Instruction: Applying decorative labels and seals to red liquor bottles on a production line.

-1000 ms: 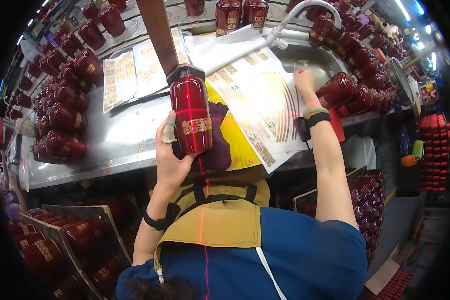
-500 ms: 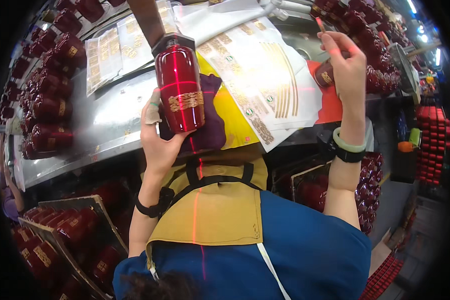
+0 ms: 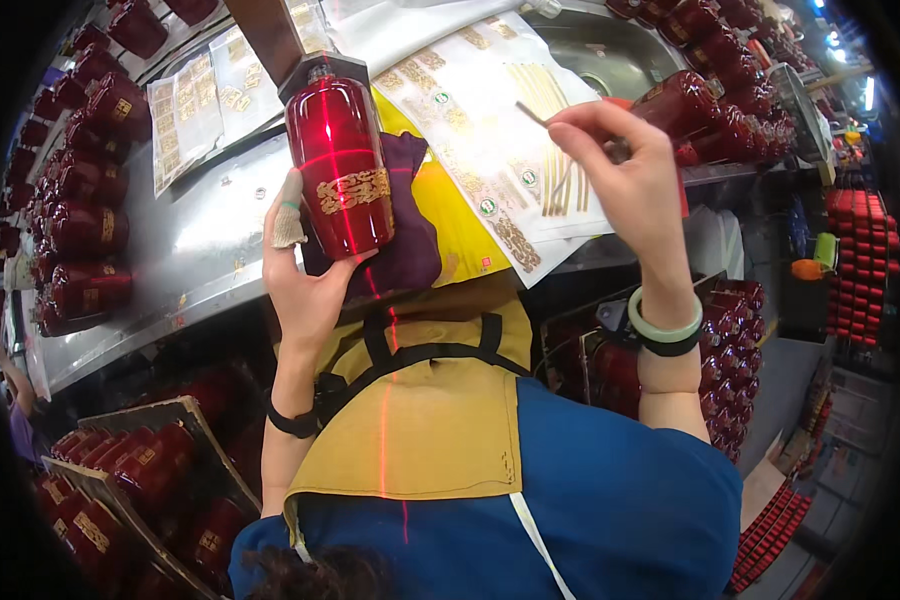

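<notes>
A glossy dark red bottle (image 3: 335, 130) with a gold patterned band lies on a folded purple cloth (image 3: 416, 240), its neck against a dark angled stop (image 3: 310, 68). My left hand (image 3: 305, 290) grips its lower end, thumb at the base and fingers along the left side. A pale cloth cover wraps one finger. Red laser lines cross on the glass. To the right, my right hand (image 3: 625, 165) pinches a thin, narrow strip (image 3: 530, 112) between thumb and fingertips, above a white sheet (image 3: 470, 130) of gold decals and thin gold stripes. The strip's exact kind is unclear.
Beneath the sheet lies yellow material (image 3: 460, 225). More decal sheets (image 3: 195, 110) lie on the metal table (image 3: 220, 220). Red bottles (image 3: 90, 235) stand along the left; others (image 3: 680, 100) crowd the right beside a metal basin (image 3: 610, 60). Bottle-filled crates (image 3: 195, 420) flank me below.
My right hand has come left and down with the thin strip, from the far right to over the decal sheet. The left hand still grips the bottle. The whole view has shifted slightly.
</notes>
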Demonstrator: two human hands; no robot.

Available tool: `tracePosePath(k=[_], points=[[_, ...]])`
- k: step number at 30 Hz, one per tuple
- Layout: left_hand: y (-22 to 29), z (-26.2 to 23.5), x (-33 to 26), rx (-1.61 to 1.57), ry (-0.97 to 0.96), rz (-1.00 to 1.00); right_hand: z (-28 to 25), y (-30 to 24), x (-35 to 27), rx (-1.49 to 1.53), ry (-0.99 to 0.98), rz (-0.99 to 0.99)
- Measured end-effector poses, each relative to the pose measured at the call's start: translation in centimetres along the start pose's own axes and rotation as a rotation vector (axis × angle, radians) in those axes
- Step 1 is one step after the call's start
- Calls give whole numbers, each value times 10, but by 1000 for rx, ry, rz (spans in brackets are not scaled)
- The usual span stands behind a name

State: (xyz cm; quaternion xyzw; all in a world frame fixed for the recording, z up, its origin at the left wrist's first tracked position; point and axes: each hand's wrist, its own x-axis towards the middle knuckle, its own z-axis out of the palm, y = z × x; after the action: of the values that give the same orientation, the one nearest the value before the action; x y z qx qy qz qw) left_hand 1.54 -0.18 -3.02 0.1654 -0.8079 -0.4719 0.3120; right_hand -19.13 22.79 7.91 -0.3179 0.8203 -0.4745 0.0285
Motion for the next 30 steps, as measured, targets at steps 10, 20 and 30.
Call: tracePosePath(k=[10,20,30], points=[[2,-2,-3,38,4,-6,82,-21,-35,45,-284,43],[10,-11,-11,-144,-112,-88,120,-35,-48,213,-339,161],[13,-4,-16,-500,-85,-261,125,-25,-51,180,-280,207]])
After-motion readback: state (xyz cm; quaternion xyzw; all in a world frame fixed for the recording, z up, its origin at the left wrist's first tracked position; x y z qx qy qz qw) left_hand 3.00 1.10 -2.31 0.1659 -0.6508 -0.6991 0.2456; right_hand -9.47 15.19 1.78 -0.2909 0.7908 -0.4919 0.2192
